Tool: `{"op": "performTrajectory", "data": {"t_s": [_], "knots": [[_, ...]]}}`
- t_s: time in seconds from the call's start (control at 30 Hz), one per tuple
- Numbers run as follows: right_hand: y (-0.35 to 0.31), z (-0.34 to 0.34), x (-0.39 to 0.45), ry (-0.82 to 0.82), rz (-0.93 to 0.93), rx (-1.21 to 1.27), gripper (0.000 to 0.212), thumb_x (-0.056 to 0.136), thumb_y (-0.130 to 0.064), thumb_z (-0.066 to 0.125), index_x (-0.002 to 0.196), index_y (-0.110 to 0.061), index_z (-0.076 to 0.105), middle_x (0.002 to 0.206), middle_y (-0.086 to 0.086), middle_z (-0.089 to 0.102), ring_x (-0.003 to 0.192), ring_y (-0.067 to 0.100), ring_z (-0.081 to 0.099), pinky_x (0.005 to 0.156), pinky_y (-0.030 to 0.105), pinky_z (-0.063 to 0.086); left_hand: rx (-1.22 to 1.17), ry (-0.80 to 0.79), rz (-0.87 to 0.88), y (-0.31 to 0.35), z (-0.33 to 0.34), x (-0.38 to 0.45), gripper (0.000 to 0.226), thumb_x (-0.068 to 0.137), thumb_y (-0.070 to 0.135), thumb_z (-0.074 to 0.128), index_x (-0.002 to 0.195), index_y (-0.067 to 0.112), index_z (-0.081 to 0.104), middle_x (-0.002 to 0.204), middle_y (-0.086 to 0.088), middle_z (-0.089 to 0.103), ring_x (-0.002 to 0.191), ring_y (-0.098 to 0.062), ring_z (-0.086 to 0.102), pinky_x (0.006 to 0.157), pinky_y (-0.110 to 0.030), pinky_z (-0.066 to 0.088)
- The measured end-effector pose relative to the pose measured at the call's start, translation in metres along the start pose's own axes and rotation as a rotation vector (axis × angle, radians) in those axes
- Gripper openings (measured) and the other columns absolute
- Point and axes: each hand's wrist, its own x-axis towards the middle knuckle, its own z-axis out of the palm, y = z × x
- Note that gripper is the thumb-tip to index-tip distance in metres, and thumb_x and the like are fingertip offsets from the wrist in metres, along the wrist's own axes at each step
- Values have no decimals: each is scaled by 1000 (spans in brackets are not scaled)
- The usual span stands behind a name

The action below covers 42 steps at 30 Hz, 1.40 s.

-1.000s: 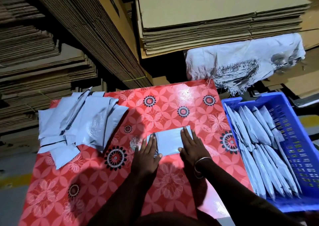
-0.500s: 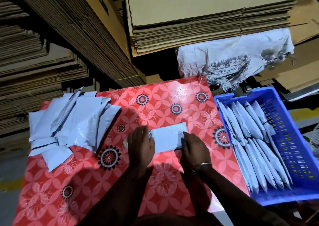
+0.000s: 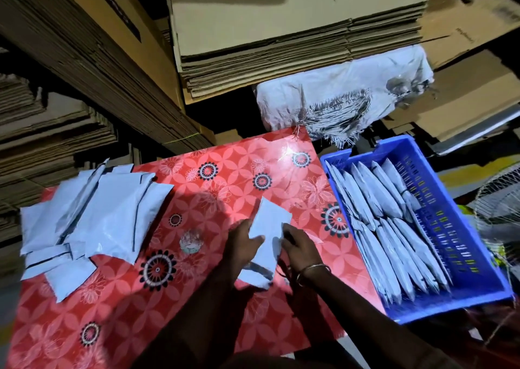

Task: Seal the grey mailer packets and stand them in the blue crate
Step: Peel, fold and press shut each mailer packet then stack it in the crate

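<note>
A grey mailer packet [image 3: 268, 228] is held lifted above the red flowered table [image 3: 219, 188], turned lengthwise away from me. My left hand [image 3: 242, 242] grips its left edge with the thumb across the front. My right hand [image 3: 298, 246] pinches its right edge. The packet's near end shows a darker folded flap. A loose pile of grey mailer packets [image 3: 90, 216] lies at the table's left. The blue crate [image 3: 461, 228] stands to the right of the table, with several grey packets [image 3: 385, 228] standing on edge in rows inside it.
Stacks of flattened cardboard [image 3: 281, 39] rise behind and to the left of the table. A frayed white woven sack [image 3: 337, 101] sits behind the crate. A wire fan guard [image 3: 501, 199] shows at the right edge.
The packet lay flat and crosswise on the table under both hands; now both hands have lifted and turned it lengthwise. The view has shifted slightly right.
</note>
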Motion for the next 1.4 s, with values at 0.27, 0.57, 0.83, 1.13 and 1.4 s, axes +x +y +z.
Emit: {"op": "performTrajectory", "data": {"t_s": [0.27, 0.57, 0.83, 1.13, 1.4], "knots": [[12, -73, 9, 181, 176, 338, 21, 93, -24, 70, 114, -23, 71, 128, 5, 65, 115, 15, 60, 98, 26, 45, -333, -69, 113, 101, 48, -18, 15, 88, 7, 72, 96, 19, 66, 90, 4, 73, 77, -9, 67, 68, -28, 48], [37, -168, 34, 272, 132, 365, 13, 98, -23, 64, 107, -25, 72, 122, 3, 68, 121, 22, 61, 102, 33, 47, -394, -116, 168, 186, 121, 1, 79, 72, 27, 75, 140, 48, 42, 110, 10, 70, 97, -20, 70, 91, -43, 58], [62, -215, 64, 253, 211, 353, 29, 94, -42, 57, 112, -29, 75, 111, -12, 72, 103, 12, 67, 91, 35, 52, -233, -71, 235, 231, 164, 31, 70, 82, 17, 72, 144, 37, 48, 88, -7, 64, 75, -30, 61, 70, -34, 49], [85, -217, 115, 167, 292, 307, 35, 105, -21, 45, 115, 1, 70, 113, 9, 69, 104, 20, 62, 95, 23, 44, 58, -86, 244, 243, 189, 79, 53, 95, 19, 65, 146, 7, 54, 129, -21, 63, 118, -35, 59, 104, -40, 45], [114, -196, 140, 124, 381, 305, 52, 102, -50, 41, 104, -10, 74, 97, 4, 67, 96, 20, 61, 97, 39, 44, 223, -143, 238, 236, 181, 104, 51, 95, 13, 58, 144, 3, 54, 146, -18, 48, 132, -31, 51, 108, -29, 36]]}}
